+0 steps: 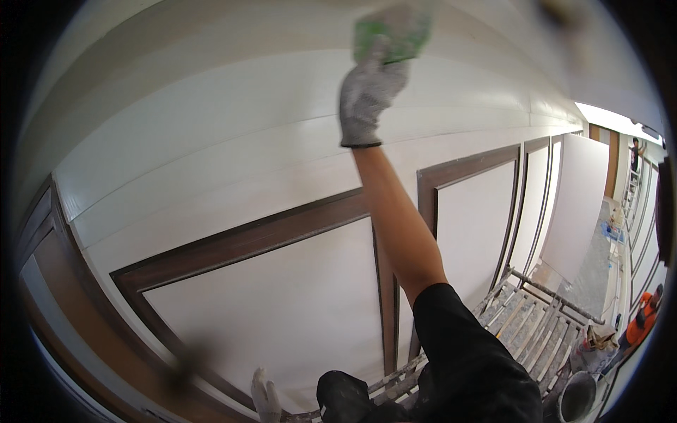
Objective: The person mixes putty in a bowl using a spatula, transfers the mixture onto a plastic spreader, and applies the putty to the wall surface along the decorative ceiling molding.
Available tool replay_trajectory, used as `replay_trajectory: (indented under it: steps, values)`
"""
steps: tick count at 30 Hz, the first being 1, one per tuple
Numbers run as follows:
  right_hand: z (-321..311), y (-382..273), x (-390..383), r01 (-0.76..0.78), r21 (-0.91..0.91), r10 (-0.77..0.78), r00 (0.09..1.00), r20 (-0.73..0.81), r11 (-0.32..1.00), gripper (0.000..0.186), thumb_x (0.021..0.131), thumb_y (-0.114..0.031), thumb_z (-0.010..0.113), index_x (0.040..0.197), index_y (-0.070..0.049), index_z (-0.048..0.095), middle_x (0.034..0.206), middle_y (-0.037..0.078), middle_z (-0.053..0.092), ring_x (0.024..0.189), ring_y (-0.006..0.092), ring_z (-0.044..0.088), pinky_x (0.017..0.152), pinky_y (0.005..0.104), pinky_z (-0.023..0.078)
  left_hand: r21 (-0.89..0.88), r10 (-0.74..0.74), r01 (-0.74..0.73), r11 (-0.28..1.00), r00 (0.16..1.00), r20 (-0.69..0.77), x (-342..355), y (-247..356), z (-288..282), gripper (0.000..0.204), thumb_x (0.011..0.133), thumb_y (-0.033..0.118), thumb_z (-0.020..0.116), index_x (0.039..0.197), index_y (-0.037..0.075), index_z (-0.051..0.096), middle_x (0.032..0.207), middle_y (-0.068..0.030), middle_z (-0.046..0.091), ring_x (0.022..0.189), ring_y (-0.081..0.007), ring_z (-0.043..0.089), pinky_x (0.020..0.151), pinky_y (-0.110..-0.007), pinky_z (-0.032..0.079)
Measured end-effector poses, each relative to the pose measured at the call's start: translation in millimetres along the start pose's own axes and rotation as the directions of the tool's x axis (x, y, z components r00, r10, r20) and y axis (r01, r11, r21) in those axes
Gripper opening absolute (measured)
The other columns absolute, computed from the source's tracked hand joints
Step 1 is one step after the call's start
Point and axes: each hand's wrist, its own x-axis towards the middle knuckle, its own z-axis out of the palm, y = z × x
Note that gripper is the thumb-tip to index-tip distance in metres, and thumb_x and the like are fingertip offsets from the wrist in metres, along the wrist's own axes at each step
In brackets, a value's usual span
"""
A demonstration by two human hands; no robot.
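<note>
My right hand (372,99), in a grey knitted glove with a dark cuff, reaches high up to the pale wall (282,92). Its fingers are closed on a flat green and greyish-brown thing (392,34), too blurred for me to tell its kind. That thing is at or close to the upper wall surface; whether it touches, I cannot tell. Low in the picture, my left hand (265,396), also gloved, shows only in part near the white wall panel. Its visible fingers are stretched out with nothing seen in them.
Dark brown mouldings (261,229) frame the panels. Beneath me is a slatted scaffold platform (529,321), with a bucket (577,396) and a bag (598,345) at right. A person in orange (640,321) is beyond; another person (635,154) stands on a far ladder (630,190). A brown door (84,303) is left.
</note>
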Motion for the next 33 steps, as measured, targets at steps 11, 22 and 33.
replay_trajectory:
  steps: [11, 22, 33]
  values:
    - [139, 22, -98, 0.297, -0.61, -0.339, 0.939, 0.05, 0.735, 0.058, 0.104, -0.014, 0.055, 0.154, 0.006, 0.033, 0.146, 0.031, 0.044, 0.138, 0.044, 0.044, 0.116, 0.0529, 0.039, 0.056, 0.078, -0.085, 0.995, 0.991, 0.11, 25, 47, 31, 0.04, 0.104, 0.01, 0.052, 0.141, -0.004, 0.055, 0.145, -0.0224, 0.057, 0.138, -0.0353, 0.052, 0.118, -0.044, 0.037]
    - [-73, -52, -21, -0.501, -0.057, 0.486, 0.798, 0.356, 0.864, 0.037, 0.107, -0.024, 0.059, 0.125, 0.008, 0.062, 0.111, 0.011, 0.068, 0.099, 0.016, 0.058, 0.086, 0.0328, 0.051, -0.041, -0.136, 0.142, 0.989, 0.984, 0.114, -21, 29, 28, 0.04, 0.107, 0.011, 0.046, 0.142, -0.006, 0.054, 0.144, -0.017, 0.059, 0.137, -0.0263, 0.053, 0.119, -0.039, 0.037]
    - [-74, 89, 133, 0.028, -0.426, 0.011, 0.996, 0.089, 0.904, 0.034, 0.096, -0.015, 0.061, 0.12, 0.009, 0.055, 0.105, 0.015, 0.064, 0.096, 0.0213, 0.061, 0.078, 0.0375, 0.05, -0.202, -0.073, 0.116, 0.973, 0.976, 0.207, 7, 43, 72, 0.038, 0.108, 0.013, 0.047, 0.141, -0.006, 0.055, 0.143, -0.0189, 0.058, 0.137, -0.029, 0.053, 0.118, -0.039, 0.037]
